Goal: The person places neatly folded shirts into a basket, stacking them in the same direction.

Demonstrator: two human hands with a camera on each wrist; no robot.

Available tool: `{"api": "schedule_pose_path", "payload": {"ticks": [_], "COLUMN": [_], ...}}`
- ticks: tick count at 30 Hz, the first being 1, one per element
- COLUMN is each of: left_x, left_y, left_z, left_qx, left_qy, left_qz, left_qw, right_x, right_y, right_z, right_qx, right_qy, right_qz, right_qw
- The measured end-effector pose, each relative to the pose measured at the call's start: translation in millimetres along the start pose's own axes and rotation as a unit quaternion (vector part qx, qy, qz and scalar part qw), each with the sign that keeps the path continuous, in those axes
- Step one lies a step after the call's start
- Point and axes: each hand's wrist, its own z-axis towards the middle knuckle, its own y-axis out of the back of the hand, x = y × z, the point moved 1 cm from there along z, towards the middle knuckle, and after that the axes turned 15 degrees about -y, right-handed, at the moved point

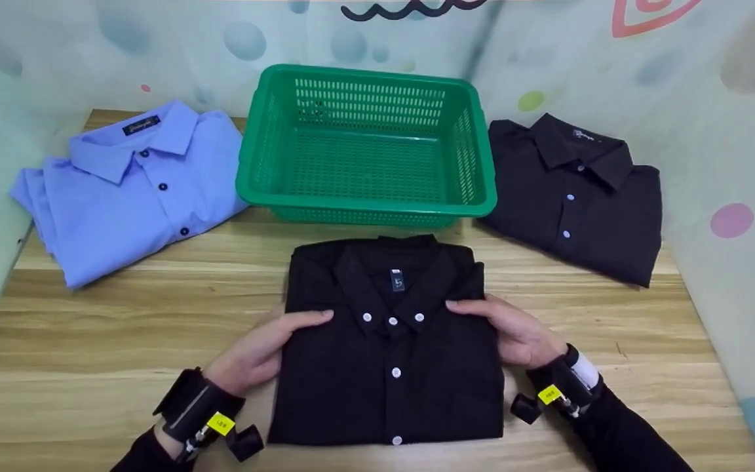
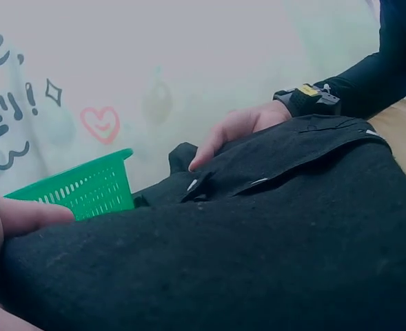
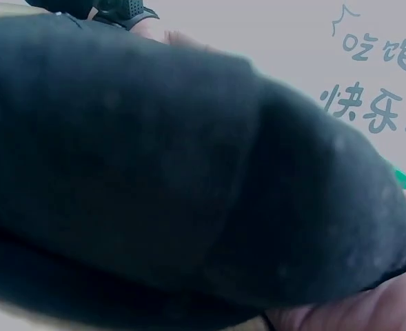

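Observation:
A folded black shirt (image 1: 338, 380) with white buttons lies at the front centre of the head view, collar toward the basket. My left hand (image 1: 256, 351) grips its left side, thumb on top and the other fingers mostly hidden beneath. On the opposite side, my right hand (image 1: 515, 331) holds the shirt the same way. In the left wrist view the shirt (image 2: 223, 262) fills the foreground, with the left thumb at its edge. Dark cloth (image 3: 140, 158) covers most of the right wrist view, and part of the right hand (image 3: 368, 307) shows below it.
A green plastic basket (image 1: 364, 204) with nothing in it stands behind the black shirt. To its left lies a folded light blue shirt (image 1: 115, 223); to its right, another folded dark shirt (image 1: 613, 229). Everything rests on a wooden table (image 1: 122, 328) enclosed by patterned walls.

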Motion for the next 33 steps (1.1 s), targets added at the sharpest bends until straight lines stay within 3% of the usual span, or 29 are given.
{"api": "schedule_pose_path", "payload": {"ticks": [7,23,29,33], "left_x": [-0.7,-1.9,-2.3,-2.1], "left_y": [1.8,1.8,1.6,1.6], "left_z": [-0.3,0.4,-0.6,-1.6], "left_qx": [-0.019,-0.034,-0.026,-0.016], "left_qy": [0.006,0.004,-0.005,-0.01], "left_qz": [0.001,0.02,0.034,0.043], "left_qw": [0.9998,0.9992,0.9991,0.9989], "right_x": [-0.5,0.0,0.0,-0.5], "right_y": [0.8,1.0,0.9,0.8], "right_z": [1.0,-0.2,0.0,-0.6], "right_qx": [-0.032,-0.016,-0.013,-0.035], "right_qy": [-0.006,-0.004,-0.005,0.008], "right_qz": [0.018,0.004,0.006,-0.006], "right_qw": [0.9993,0.9998,0.9999,0.9993]}}
